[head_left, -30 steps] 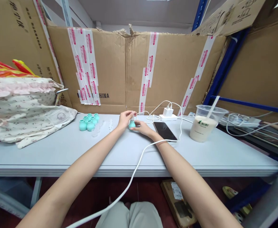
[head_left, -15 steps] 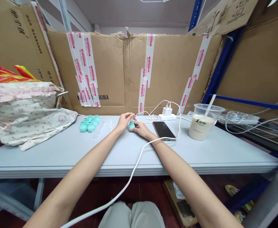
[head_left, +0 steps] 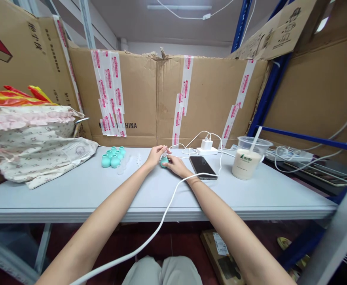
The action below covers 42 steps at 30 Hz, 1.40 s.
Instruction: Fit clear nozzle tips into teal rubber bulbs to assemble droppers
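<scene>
A small teal rubber bulb [head_left: 164,161] stands on the table between my two hands. From the left and above, my left hand [head_left: 156,156] is closed on a clear piece at the bulb's neck, mostly hidden by the fingers. My right hand [head_left: 177,165] grips the bulb's side with thumb and fingers. Further left, several matching teal bulbs [head_left: 110,160] stand in a tight cluster, mouths up. Beside them lie clear plastic caps [head_left: 121,169], and small clear slender parts [head_left: 139,160] are nearer to my left hand.
A phone [head_left: 203,167] lies right of my right hand, with a white cable [head_left: 173,194] crossing above my right wrist. Behind it sits a charger on a power strip [head_left: 206,150]. A drink cup with a straw [head_left: 247,164] stands right; a floral cloth bag [head_left: 39,146] fills the left.
The camera view has tipped up and shifted slightly. Both hands remain at the same teal bulb, with only slight finger movement.
</scene>
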Tool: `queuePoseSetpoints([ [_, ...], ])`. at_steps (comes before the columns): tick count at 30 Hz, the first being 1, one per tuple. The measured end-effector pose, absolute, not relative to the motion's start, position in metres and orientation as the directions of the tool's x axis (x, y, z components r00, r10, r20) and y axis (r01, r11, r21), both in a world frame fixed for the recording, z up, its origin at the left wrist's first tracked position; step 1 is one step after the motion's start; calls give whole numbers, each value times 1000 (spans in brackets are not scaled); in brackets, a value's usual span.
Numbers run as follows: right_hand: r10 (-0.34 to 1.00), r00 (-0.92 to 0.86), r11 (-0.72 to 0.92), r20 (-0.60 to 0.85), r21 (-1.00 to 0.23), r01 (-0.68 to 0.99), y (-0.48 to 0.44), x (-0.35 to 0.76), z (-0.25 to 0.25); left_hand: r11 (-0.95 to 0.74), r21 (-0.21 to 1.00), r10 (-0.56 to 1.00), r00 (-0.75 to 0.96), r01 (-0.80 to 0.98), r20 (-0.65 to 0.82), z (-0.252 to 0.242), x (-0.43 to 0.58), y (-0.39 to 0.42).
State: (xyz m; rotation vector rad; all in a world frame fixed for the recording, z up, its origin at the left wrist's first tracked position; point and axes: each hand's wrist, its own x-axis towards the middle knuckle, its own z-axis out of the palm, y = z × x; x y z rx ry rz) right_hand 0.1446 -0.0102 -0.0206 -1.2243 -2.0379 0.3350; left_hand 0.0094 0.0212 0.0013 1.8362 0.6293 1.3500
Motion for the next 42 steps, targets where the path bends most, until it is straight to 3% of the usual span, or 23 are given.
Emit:
queuePoseSetpoints([
  [3, 834, -233, 532, 500, -618, 579, -5, 145, -22, -585, 809, 772, 272, -50, 575, 3, 10, 21],
  [6, 801, -137, 585, 583, -714, 384, 3, 147, -19, -552, 834, 810, 229, -13, 540, 5, 11, 23],
  [10, 810, -77, 586, 582, -792, 172, 9, 153, -11, -535, 845, 821, 245, 10, 516, 3, 14, 25],
  [17, 861, -34, 507, 507, -856, 96, 9, 162, -4, -635, 769, 727, 394, 71, 563, -3, 12, 24],
  [22, 873, -55, 487, 485, -874, 12, 7, 163, -1, -636, 766, 730, 394, 94, 558, -4, 12, 22],
  [34, 900, -53, 437, 434, -893, 111, 12, 166, -5, -591, 799, 789, 286, 110, 543, -6, 9, 27],
  [38, 925, -46, 378, 377, -907, 187, 9, 163, -9, -581, 803, 813, 142, 133, 565, -4, 5, 32],
  [42, 874, -9, 454, 485, -811, 370, 15, 158, -17, -631, 749, 753, -70, 203, 654, 3, -2, 32],
])
